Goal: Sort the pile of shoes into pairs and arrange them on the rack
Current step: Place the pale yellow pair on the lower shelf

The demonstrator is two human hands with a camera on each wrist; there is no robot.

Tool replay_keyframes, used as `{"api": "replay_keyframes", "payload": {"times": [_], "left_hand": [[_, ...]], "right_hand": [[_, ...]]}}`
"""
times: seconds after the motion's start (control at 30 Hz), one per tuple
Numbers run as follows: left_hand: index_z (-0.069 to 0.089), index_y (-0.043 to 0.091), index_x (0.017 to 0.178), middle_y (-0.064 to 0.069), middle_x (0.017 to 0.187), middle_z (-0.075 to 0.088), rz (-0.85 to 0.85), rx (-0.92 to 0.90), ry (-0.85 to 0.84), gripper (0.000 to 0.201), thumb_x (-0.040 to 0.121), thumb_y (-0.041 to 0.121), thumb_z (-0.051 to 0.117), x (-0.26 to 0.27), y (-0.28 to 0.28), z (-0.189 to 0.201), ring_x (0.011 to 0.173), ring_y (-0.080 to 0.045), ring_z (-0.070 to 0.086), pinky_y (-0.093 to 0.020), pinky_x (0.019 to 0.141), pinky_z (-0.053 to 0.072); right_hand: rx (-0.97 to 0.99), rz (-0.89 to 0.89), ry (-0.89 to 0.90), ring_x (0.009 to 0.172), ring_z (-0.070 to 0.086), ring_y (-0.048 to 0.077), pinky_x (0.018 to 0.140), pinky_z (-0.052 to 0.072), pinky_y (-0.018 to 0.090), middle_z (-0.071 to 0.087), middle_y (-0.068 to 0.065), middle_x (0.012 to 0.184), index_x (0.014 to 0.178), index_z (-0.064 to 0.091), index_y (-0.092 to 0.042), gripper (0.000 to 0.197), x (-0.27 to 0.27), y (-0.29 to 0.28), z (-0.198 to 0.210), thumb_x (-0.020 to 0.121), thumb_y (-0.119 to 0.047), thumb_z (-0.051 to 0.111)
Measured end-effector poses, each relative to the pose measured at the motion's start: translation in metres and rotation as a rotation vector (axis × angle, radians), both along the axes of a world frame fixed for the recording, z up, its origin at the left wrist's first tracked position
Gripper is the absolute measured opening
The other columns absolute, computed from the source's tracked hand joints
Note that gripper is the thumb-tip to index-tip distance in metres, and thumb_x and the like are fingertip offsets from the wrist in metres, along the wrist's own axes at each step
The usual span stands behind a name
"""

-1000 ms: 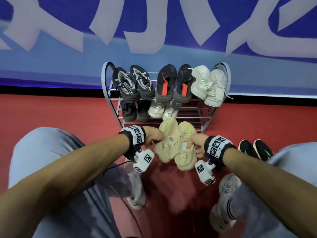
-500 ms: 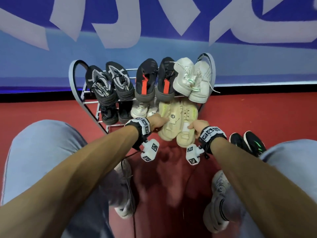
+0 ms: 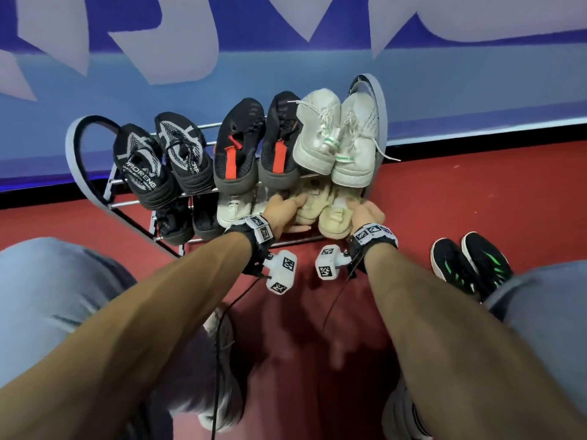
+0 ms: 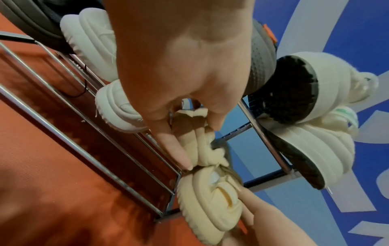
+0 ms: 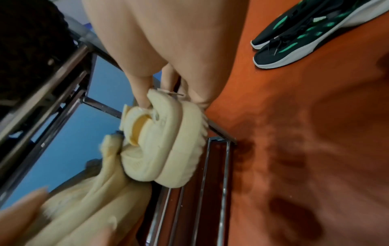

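Shoes, the cream pair [image 3: 320, 211], are going onto the rack's [image 3: 76, 144] lower shelf at its right end, one per hand: left hand [image 3: 282, 211] pinching one heel, right hand [image 3: 365, 212] curled on the other. Tight slot tbh. They could snag the white sneakers [image 3: 336, 138] overhanging above and knock them off, or a heel could slip off the front rail. Green-black pair [image 3: 470, 265] on the floor is next, I'd guess.
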State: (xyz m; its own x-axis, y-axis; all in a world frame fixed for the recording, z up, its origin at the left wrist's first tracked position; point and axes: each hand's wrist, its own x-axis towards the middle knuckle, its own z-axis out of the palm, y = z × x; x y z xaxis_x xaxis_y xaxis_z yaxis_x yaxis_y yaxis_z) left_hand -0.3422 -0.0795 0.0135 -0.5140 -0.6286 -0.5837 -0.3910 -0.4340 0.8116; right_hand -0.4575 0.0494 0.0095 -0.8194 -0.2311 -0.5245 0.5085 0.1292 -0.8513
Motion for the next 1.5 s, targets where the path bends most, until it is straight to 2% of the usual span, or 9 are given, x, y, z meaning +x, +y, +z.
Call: {"api": "replay_keyframes", "payload": {"times": [0.23, 0.37, 0.53, 0.7, 0.83, 0.93, 1.07, 1.37, 1.5], "left_hand": [[0.048, -0.001, 0.106, -0.026, 0.099, 0.068, -0.025, 0.007, -0.055, 0.008, 0.100, 0.000, 0.054, -0.007, 0.007, -0.008, 0.082, -0.033, 0.070, -0.046, 0.072, 0.062], [0.056, -0.004, 0.099, -0.026, 0.099, 0.070, -0.003, 0.035, 0.005, 0.015, 0.101, -0.002, 0.042, -0.012, 0.003, -0.006, 0.086, -0.034, 0.072, -0.041, 0.076, 0.063], [0.056, 0.003, 0.115, -0.013, 0.088, 0.071, 0.071, 0.009, -0.010, 0.022, 0.101, 0.004, 0.040, -0.014, -0.002, -0.005, 0.073, -0.025, 0.071, -0.035, 0.056, 0.062], [0.066, -0.001, 0.102, -0.019, 0.099, 0.074, -0.224, -0.380, -0.403, 0.061, 0.087, 0.056, 0.054, -0.012, -0.009, -0.020, 0.073, -0.037, 0.074, -0.047, 0.069, 0.063], [0.058, -0.008, 0.111, -0.024, 0.112, 0.068, -0.198, -0.366, -0.341, 0.033, 0.102, 0.024, 0.052, -0.017, 0.000, -0.019, 0.068, -0.032, 0.072, -0.037, 0.057, 0.063], [0.052, -0.005, 0.135, -0.023, 0.132, 0.061, -0.226, -0.451, -0.343, 0.043, 0.101, 0.021, 0.056, -0.019, -0.010, -0.029, 0.097, -0.031, 0.069, -0.029, 0.078, 0.060], [0.063, 0.000, 0.126, -0.018, 0.131, 0.064, -0.295, -0.548, -0.400, 0.048, 0.102, 0.040, 0.054, -0.015, -0.005, -0.021, 0.121, -0.033, 0.061, -0.034, 0.095, 0.047], [0.059, 0.002, 0.120, -0.012, 0.103, 0.069, -0.307, -0.323, -0.273, 0.032, 0.097, 0.023, 0.065, -0.018, -0.019, -0.050, 0.087, -0.023, 0.068, -0.032, 0.065, 0.060], [0.065, 0.004, 0.124, -0.001, 0.114, 0.069, -0.286, -0.402, -0.219, 0.040, 0.088, 0.019, 0.076, -0.015, -0.020, -0.050, 0.101, -0.019, 0.067, -0.033, 0.098, 0.053]], "right_hand": [[0.063, 0.183, -0.098, 0.113, 0.060, 0.021, 0.101, 0.047, 0.034, 0.062, -0.003, 0.126, 0.129, 0.060, -0.022, 0.048, 0.014, 0.001, -0.040, 0.082, -0.025, 0.072], [-0.020, 0.021, -0.121, 0.098, 0.068, 0.021, 0.091, 0.057, 0.046, 0.069, -0.006, 0.103, 0.100, 0.064, -0.044, 0.048, -0.007, -0.016, -0.097, 0.054, -0.038, 0.073], [-0.246, -0.113, -0.229, 0.101, 0.069, 0.027, 0.086, 0.059, 0.048, 0.067, 0.012, 0.112, 0.124, 0.057, -0.013, 0.054, -0.003, -0.026, -0.035, 0.074, -0.015, 0.077], [-0.240, 0.039, -0.379, 0.114, 0.058, 0.031, 0.078, 0.061, 0.045, 0.052, 0.007, 0.130, 0.143, 0.042, -0.029, 0.066, 0.008, -0.015, -0.031, 0.086, -0.016, 0.073], [-0.261, -0.002, -0.337, 0.115, 0.063, 0.033, 0.069, 0.060, 0.034, 0.058, 0.011, 0.136, 0.146, 0.045, -0.027, 0.059, 0.008, -0.011, -0.044, 0.093, -0.008, 0.064], [-0.270, -0.025, -0.307, 0.115, 0.063, 0.030, 0.067, 0.057, 0.031, 0.061, 0.008, 0.132, 0.142, 0.051, -0.025, 0.052, 0.007, -0.010, -0.047, 0.094, -0.008, 0.063], [-0.241, -0.026, -0.268, 0.114, 0.062, 0.026, 0.070, 0.058, 0.033, 0.062, 0.006, 0.130, 0.138, 0.055, -0.025, 0.047, 0.005, -0.009, -0.055, 0.094, -0.009, 0.064], [-0.211, 0.029, -0.246, 0.119, 0.061, 0.026, 0.084, 0.058, 0.039, 0.059, 0.002, 0.135, 0.144, 0.048, -0.031, 0.053, 0.009, -0.010, -0.058, 0.096, -0.015, 0.064], [-0.238, 0.009, -0.269, 0.117, 0.061, 0.028, 0.079, 0.059, 0.038, 0.058, 0.005, 0.135, 0.142, 0.051, -0.028, 0.054, 0.004, -0.008, -0.059, 0.094, -0.006, 0.063]]}}
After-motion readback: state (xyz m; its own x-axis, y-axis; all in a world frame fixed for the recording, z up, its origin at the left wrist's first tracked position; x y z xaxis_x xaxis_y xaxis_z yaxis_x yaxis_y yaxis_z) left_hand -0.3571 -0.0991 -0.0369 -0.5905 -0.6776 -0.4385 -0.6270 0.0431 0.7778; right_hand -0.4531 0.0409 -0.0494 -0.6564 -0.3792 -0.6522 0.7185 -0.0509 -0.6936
